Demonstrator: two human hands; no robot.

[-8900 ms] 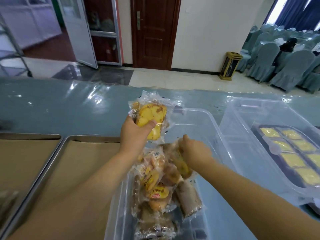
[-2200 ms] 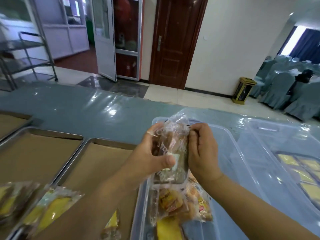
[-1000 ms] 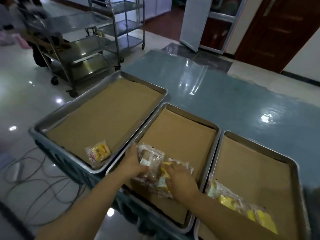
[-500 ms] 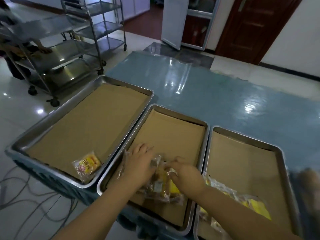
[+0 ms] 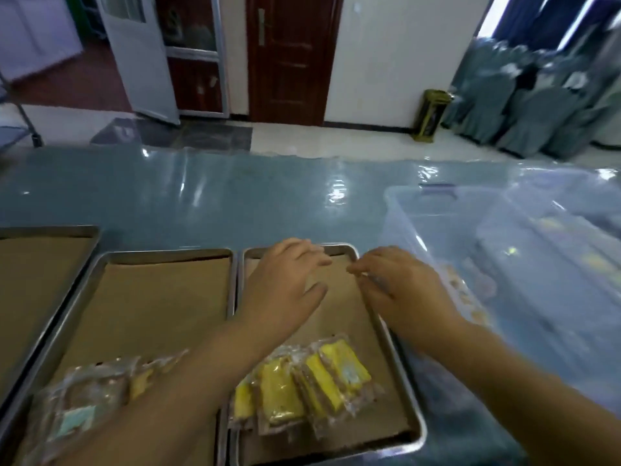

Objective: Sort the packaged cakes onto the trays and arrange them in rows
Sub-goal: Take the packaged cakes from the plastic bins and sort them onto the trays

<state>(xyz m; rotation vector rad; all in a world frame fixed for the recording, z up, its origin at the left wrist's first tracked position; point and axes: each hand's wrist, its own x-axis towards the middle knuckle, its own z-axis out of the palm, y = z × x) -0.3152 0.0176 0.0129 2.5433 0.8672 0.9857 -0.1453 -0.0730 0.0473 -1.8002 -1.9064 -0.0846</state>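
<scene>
- Light: moderately dim interior; daylight enters from the window gap point(image 5: 487, 15), upper right.
- Glare: white patches on the glossy blue table cover point(image 5: 337, 193).
- Blur: motion smear throughout; covered chairs point(image 5: 537, 105), clear bin point(image 5: 437, 230) and packaged cakes point(image 5: 285, 388) soft.
- Distortion: wide-angle bowing at the edges.

Desk point(image 5: 235, 196): blue-grey, glossy, under clear film, glare patches. Three metal trays side by side at near edge, each lined with brown paper: left tray point(image 5: 50, 228) cut by frame, middle tray point(image 5: 168, 253), right tray point(image 5: 399, 364). Clear bin point(image 5: 420, 203) just right of right tray; second clear bin point(image 5: 571, 203) beyond it.
</scene>
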